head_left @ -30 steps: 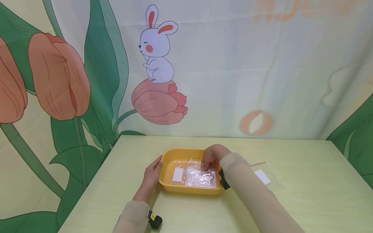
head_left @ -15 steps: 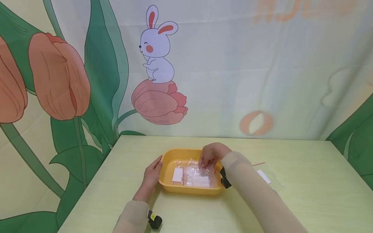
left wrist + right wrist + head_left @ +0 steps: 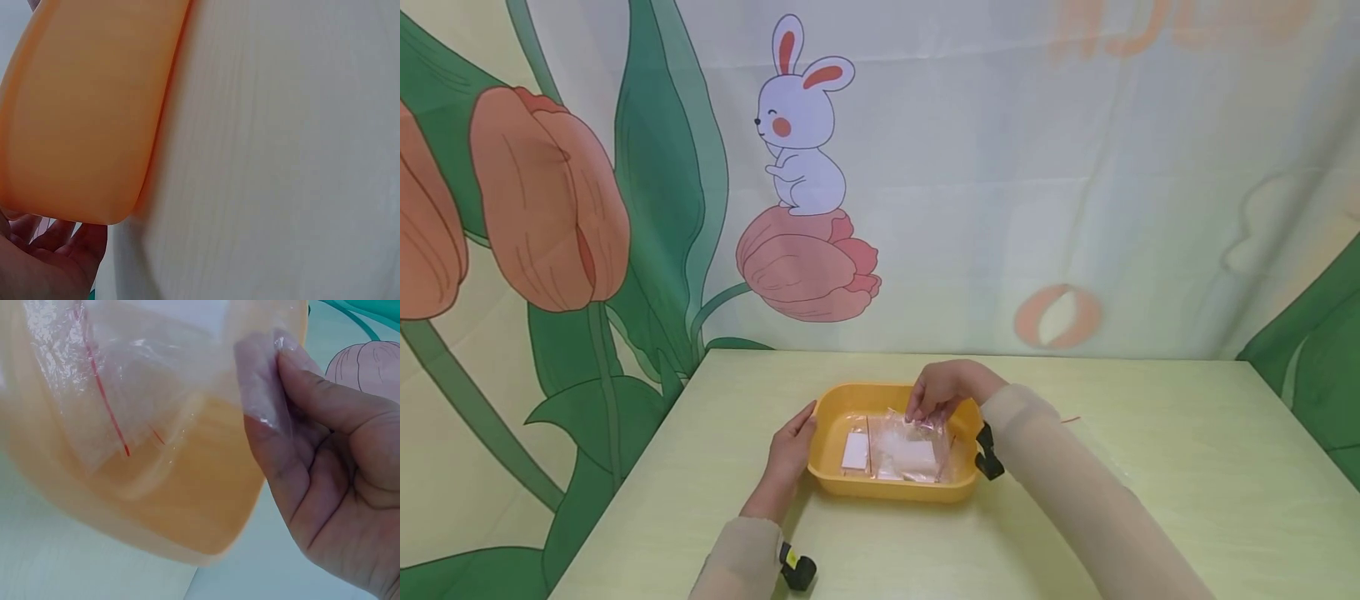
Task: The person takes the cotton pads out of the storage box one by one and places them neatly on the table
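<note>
My left hand (image 3: pixel 790 450) holds the left end of a yellow plastic tray (image 3: pixel 895 491); the left wrist view shows its fingers (image 3: pixel 81 244) against the tray's outer wall. Over the tray's right half, my right hand (image 3: pixel 946 390) pinches the edge of a clear zip bag (image 3: pixel 259 381) between thumb and forefinger. A white card (image 3: pixel 917 452) shows through the plastic in the tray's middle. Beside it at the left lies another small bag with a white card (image 3: pixel 855 451). Red seal lines (image 3: pixel 109 409) run across the bags in the right wrist view.
On the pale table (image 3: pixel 760 392), right of the tray, another clear bag (image 3: pixel 1101 442) with a red strip lies partly hidden by the right sleeve (image 3: pixel 1075 483). Behind stands a curtain (image 3: pixel 962 208) printed with tulips and a rabbit.
My right hand has risen slightly and shifted left, lifting the pinched edge of the bag. Its sleeve covers more of the bag on the table. The left hand stays on the tray.
</note>
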Demonstrator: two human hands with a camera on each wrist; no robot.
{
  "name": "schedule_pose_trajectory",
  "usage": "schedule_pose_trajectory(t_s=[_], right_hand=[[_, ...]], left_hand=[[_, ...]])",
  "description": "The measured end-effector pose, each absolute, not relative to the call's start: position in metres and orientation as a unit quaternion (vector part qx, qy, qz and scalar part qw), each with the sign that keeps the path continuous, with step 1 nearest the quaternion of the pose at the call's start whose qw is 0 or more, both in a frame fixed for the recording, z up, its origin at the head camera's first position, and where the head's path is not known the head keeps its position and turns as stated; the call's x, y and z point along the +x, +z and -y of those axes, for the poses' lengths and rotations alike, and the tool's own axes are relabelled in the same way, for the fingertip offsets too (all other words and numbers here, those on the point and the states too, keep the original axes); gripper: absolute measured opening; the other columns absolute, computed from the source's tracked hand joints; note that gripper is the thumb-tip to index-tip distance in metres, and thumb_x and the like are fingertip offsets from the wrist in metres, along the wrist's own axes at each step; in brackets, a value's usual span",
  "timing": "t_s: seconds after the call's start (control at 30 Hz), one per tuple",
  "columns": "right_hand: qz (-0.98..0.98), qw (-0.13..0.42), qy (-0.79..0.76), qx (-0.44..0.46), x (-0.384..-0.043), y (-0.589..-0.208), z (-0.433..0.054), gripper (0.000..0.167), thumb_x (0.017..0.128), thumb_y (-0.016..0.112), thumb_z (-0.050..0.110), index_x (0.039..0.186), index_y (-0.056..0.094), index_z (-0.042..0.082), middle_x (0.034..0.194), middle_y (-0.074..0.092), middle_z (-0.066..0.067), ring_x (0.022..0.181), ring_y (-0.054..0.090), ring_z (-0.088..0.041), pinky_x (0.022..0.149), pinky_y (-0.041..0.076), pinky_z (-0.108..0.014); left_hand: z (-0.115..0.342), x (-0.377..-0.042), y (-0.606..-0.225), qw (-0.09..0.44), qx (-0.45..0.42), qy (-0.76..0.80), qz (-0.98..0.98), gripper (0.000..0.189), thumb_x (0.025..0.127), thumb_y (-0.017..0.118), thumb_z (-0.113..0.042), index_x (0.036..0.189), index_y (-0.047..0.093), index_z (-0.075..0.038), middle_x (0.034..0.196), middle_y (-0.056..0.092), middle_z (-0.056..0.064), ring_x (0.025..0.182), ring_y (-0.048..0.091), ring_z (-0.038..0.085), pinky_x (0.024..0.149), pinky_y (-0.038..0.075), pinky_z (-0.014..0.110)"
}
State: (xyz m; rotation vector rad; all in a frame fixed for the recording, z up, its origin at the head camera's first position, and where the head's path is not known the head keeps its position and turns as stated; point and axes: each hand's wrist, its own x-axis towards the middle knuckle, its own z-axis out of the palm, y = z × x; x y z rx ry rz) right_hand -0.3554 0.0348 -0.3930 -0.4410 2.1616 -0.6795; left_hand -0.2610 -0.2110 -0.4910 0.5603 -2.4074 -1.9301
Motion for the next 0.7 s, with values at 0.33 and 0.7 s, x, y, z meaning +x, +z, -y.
schedule_pose_trajectory(t_s=[0.33,0.7], right_hand=[[-0.846,0.401,-0.290,-0.199,-0.352,-0.386,-0.040,0.021,0.100,0.062,0.007,0.116,0.074,0.001,0.078,0.065,0.005,0.064,0.054,-0.005,0.060,0.053,-0.013],[-0.834,0.379,-0.338,-0.216,-0.349,-0.381,-0.049,0.023,0.101,0.060,0.005,0.119,0.072,-0.003,0.078,0.067,0.007,0.064,0.056,-0.003,0.060,0.052,-0.013]], left_hand=[[0.213,-0.260,-0.491,0.001,0.173,-0.615,0.769,0.047,0.111,0.040,-0.024,0.157,0.041,-0.013,0.167,0.033,0.016,0.156,0.030,0.038,0.127,0.033,0.051],[0.211,-0.260,-0.489,-0.001,0.174,-0.618,0.767,0.048,0.112,0.039,-0.026,0.158,0.040,-0.014,0.168,0.032,0.015,0.157,0.028,0.038,0.128,0.031,0.052]])
